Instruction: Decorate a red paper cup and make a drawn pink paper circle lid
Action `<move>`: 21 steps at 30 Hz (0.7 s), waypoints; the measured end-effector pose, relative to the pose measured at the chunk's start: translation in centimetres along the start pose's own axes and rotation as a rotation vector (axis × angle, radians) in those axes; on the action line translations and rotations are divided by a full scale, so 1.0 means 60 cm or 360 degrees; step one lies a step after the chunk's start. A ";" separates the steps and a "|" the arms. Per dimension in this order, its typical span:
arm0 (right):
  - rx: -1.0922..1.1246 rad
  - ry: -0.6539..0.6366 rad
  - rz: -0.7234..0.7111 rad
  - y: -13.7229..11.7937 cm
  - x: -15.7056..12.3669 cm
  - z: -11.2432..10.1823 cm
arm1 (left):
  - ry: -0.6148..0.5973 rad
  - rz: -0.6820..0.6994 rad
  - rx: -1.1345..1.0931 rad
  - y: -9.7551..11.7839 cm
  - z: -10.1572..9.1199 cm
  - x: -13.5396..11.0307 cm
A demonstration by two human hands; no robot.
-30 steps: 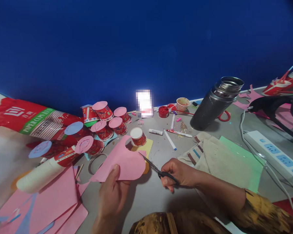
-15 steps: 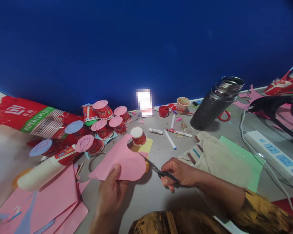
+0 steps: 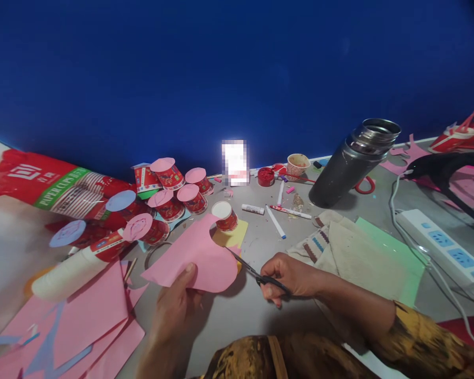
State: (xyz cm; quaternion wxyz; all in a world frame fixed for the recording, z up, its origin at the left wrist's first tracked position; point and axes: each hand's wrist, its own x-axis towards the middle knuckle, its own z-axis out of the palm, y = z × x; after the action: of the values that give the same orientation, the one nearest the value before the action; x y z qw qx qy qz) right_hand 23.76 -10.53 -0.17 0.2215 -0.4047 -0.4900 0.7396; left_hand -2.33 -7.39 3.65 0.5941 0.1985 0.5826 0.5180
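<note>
Between thumb and fingers, my left hand (image 3: pixel 177 300) grips a sheet of pink paper (image 3: pixel 199 258) with a curved cut along its upper right side. My right hand (image 3: pixel 286 276) is closed round the black handles of a pair of scissors (image 3: pixel 247 265). The blades point up and left and meet the paper's cut edge. Just beyond the paper, a red paper cup (image 3: pixel 225 217) stands upside down, partly over a yellow sheet (image 3: pixel 240 232). A round metal ring (image 3: pixel 150 259) lies left of the paper, partly hidden by it.
Several upside-down cups topped with paper discs (image 3: pixel 166 173) stand left. Behind them lies a bag of paper cups (image 3: pixel 59 184); pink sheets (image 3: pixel 90 326) are at lower left. Markers (image 3: pixel 275 222), a dark flask (image 3: pixel 351 166), a cloth (image 3: pixel 347 258) and a power strip (image 3: pixel 442 242) occupy the right.
The scissors have moved slightly along the cut, and the pink strip at the blades looks smaller or turned away. Both hands hold nearly the same places; the view has shifted slightly.
</note>
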 end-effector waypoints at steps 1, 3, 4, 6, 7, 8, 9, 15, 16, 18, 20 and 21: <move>-0.0005 -0.0004 -0.0003 0.000 0.000 0.000 | 0.0003 -0.0038 0.0006 0.002 0.000 0.000; -0.0012 -0.0013 -0.0012 -0.001 -0.001 -0.001 | 0.0016 -0.0118 0.0058 0.005 -0.002 0.003; -0.0014 -0.0018 -0.0017 -0.002 -0.002 -0.001 | 0.0021 -0.0132 0.0060 0.005 -0.004 0.004; -0.0033 -0.0023 -0.0030 -0.003 -0.002 -0.001 | 0.0014 -0.0112 0.0043 0.005 -0.010 0.007; -0.0042 -0.0023 -0.0030 -0.003 -0.003 -0.001 | -0.0007 -0.0094 0.0039 0.004 -0.013 0.009; -0.0044 -0.0021 -0.0024 -0.004 -0.003 -0.001 | -0.0041 -0.0083 0.0047 0.003 -0.017 0.011; -0.0038 -0.0018 -0.0013 -0.004 -0.003 0.000 | -0.0072 -0.0069 0.0061 0.001 -0.020 0.013; 0.0001 -0.0036 0.0005 -0.004 -0.003 0.001 | -0.0116 0.0004 0.0081 -0.002 -0.032 0.022; -0.0003 -0.0046 -0.0005 -0.004 -0.003 0.001 | -0.0128 -0.0009 0.0081 -0.002 -0.032 0.023; -0.0022 -0.0064 -0.0019 -0.003 -0.003 0.000 | -0.0133 -0.0031 0.0073 0.000 -0.030 0.023; -0.0038 -0.0073 -0.0024 -0.003 -0.004 -0.001 | -0.0099 -0.0037 0.0051 0.003 -0.026 0.021; -0.0036 -0.0074 -0.0022 -0.004 -0.004 -0.001 | -0.0075 -0.0031 0.0038 0.004 -0.024 0.020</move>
State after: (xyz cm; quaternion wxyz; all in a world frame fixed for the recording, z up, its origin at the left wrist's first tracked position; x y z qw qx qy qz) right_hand 23.93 -10.58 0.10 0.2106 -0.3865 -0.5062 0.7416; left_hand -3.98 -6.82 2.94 0.6103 0.2120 0.5764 0.5003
